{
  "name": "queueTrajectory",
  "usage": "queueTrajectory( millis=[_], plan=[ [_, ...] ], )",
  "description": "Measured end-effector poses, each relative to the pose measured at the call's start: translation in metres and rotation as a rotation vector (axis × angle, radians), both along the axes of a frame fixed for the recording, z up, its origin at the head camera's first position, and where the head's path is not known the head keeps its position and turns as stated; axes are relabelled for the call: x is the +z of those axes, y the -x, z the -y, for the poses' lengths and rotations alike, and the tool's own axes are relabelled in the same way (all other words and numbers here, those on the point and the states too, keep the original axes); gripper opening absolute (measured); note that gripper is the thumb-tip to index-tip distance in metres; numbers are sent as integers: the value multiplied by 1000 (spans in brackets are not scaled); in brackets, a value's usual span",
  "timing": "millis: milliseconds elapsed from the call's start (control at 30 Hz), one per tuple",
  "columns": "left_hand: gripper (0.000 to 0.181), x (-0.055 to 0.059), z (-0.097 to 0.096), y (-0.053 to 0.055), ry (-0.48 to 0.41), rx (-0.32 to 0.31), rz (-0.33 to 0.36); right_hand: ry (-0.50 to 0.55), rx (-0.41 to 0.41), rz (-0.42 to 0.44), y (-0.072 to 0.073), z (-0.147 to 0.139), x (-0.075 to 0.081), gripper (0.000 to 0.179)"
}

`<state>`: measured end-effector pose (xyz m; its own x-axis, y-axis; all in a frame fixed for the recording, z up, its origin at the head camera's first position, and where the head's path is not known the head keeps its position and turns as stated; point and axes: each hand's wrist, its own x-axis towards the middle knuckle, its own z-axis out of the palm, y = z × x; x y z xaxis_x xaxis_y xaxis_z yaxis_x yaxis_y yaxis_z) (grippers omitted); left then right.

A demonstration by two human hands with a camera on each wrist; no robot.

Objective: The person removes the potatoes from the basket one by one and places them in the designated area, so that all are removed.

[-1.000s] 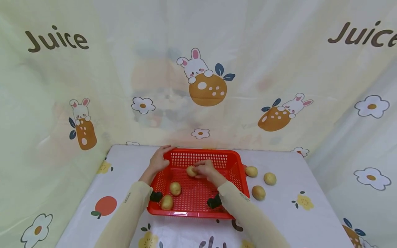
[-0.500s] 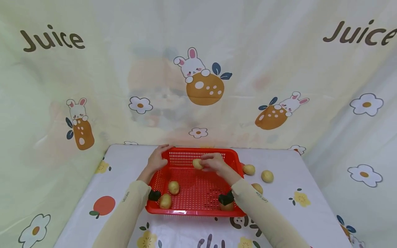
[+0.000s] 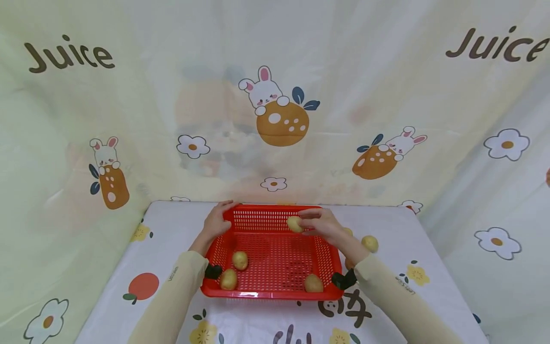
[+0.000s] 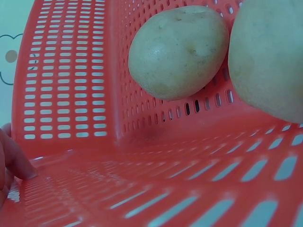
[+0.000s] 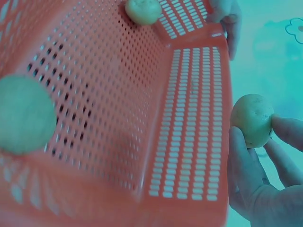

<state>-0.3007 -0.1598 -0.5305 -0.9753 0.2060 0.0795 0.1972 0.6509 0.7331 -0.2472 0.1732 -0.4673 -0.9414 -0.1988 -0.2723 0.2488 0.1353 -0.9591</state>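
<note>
My right hand (image 3: 324, 224) pinches a potato (image 3: 294, 224) between thumb and fingertips, raised near the back right part of the red plastic basket (image 3: 275, 291). In the right wrist view this held potato (image 5: 253, 119) shows beside the basket's rim. My left hand (image 3: 216, 221) grips the basket's back left corner, with its fingers (image 4: 19, 161) at the rim in the left wrist view. Inside the basket lie a potato (image 3: 240, 260) on the left, another potato (image 3: 228, 279) at the front left corner and a third potato (image 3: 313, 283) at the front right.
To the right of the basket, potatoes sit on the printed tablecloth (image 3: 172, 229); one potato (image 3: 369, 244) shows plainly, others are partly hidden by my right arm. A patterned curtain (image 3: 223, 167) hangs behind the table and along both sides.
My right hand has lifted the potato from the basket's floor and carried it to the right. The front right potato has come into view. My left hand stays at the corner.
</note>
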Motion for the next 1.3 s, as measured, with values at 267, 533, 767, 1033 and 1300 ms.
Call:
queueTrajectory(
  millis=[267,533,767,1033,1300],
  plan=[
    [69,2,-1,-2,-4,8,12,-77,-36,24,-12,-37,10,44],
    [69,4,-3,-3,-12,20,31,-132,-73,-2,-26,-82,9,54],
    [70,3,-2,-2,-18,23,46,-146,-112,9,-37,-118,-5,59],
    [69,3,-1,-3,-9,23,40,-153,-151,62,-51,-145,-18,55],
    [69,3,-1,-3,-16,12,30,-82,-187,93,-60,-170,-36,53]
  ],
)
